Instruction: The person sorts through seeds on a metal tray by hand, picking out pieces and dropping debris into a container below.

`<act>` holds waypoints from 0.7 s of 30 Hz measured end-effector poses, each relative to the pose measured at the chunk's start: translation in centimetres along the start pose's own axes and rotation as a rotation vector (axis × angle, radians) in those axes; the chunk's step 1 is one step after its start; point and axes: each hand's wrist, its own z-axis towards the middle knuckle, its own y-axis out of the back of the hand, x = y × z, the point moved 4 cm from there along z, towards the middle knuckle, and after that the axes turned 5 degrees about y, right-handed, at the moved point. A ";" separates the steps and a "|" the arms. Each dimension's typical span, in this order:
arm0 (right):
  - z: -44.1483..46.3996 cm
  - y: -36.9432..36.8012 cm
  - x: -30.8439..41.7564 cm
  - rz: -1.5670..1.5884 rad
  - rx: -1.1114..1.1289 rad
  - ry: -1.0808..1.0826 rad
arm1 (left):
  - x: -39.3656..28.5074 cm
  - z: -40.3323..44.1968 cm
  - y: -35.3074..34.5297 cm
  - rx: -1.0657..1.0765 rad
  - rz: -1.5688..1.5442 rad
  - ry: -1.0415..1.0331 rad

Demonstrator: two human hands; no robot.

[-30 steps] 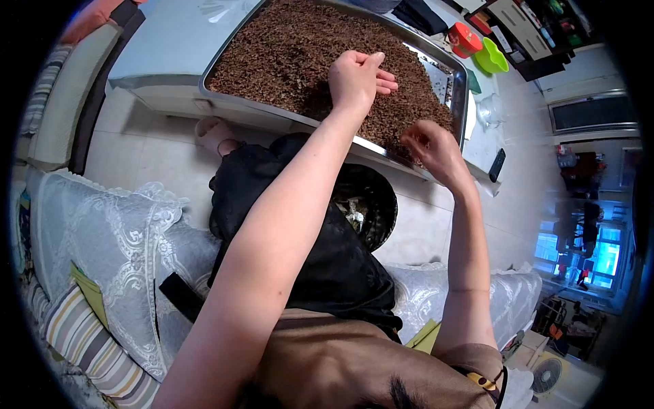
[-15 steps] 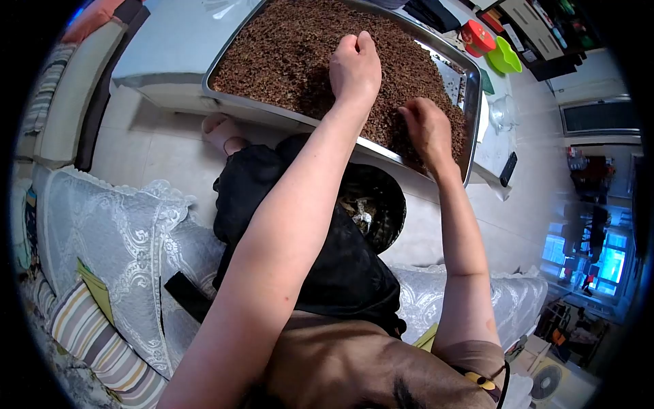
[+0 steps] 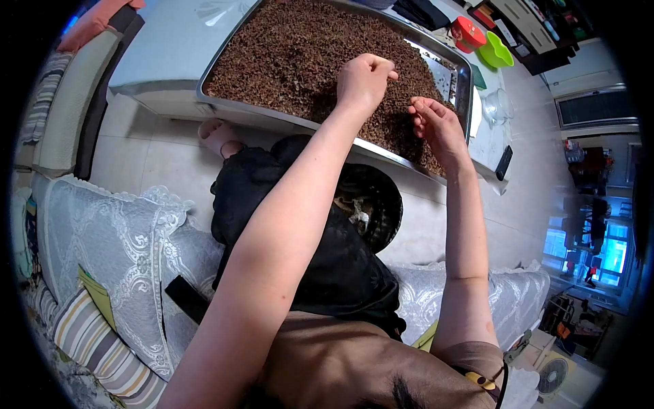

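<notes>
Room: pale tiled floor (image 3: pixel 170 157); sofa (image 3: pixel 102 225) with white lace cover at the near side.
Table: light-topped table (image 3: pixel 160 51); bare surface left of the tray, items crowded along the right.
Tray: shallow metal tray (image 3: pixel 245 108); near rim runs along the near table edge.
Bits: small dark reddish-brown bits (image 3: pixel 286 58), dry-looking and crumbly, in the tray; heaped across the left and middle, thinning at the far right, where bare metal shows.
Left hand: left hand (image 3: pixel 363 85) over the heap, right of centre; fingers curled and narrow, partly hidden by the hand; contents cannot be told.
Right hand: right hand (image 3: pixel 439 131) over the tray's near right part; fingers bent, tips drawn close; full closure or a held bit cannot be told.
Hand clearance: hands apart, near each other; bits visible between them.
Right of tray: red bowl (image 3: pixel 468 34), green bowl (image 3: pixel 496 50), clear jar (image 3: pixel 499 108); remote (image 3: pixel 504 162) near the table's right edge.
Below: black bin (image 3: pixel 387 211) on the floor, between table and sofa.
</notes>
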 end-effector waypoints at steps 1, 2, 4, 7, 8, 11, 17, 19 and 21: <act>0.0 -0.2 0.2 -0.026 -0.018 0.030 | 0.2 0.0 -0.3 -0.001 0.026 -0.050; -0.1 -0.5 0.6 -0.052 -0.036 0.060 | 0.6 0.1 -0.7 0.063 -0.050 -0.033; -0.1 -0.7 1.0 -0.113 -0.072 0.123 | -0.2 -0.4 -0.7 0.149 0.020 -0.019; 0.2 -0.9 1.5 -0.192 -0.120 0.211 | -0.9 -0.9 -1.1 0.251 0.088 0.014; 0.3 -1.1 1.6 -0.199 -0.134 0.232 | -0.8 -0.9 -1.3 0.290 0.071 0.020; 0.5 -1.7 1.7 -0.253 -0.147 0.297 | 0.2 -0.5 -1.9 0.320 -0.051 0.046; 0.6 -2.5 1.4 -0.235 -0.170 0.410 | 0.2 -0.7 -1.7 0.410 -0.123 0.203; 0.5 -2.4 1.3 -0.181 -0.198 0.374 | -0.3 -1.8 -1.9 0.506 -0.245 0.364; 0.4 -2.3 1.3 -0.086 -0.233 0.275 | -0.5 -2.5 -2.2 0.593 -0.386 0.421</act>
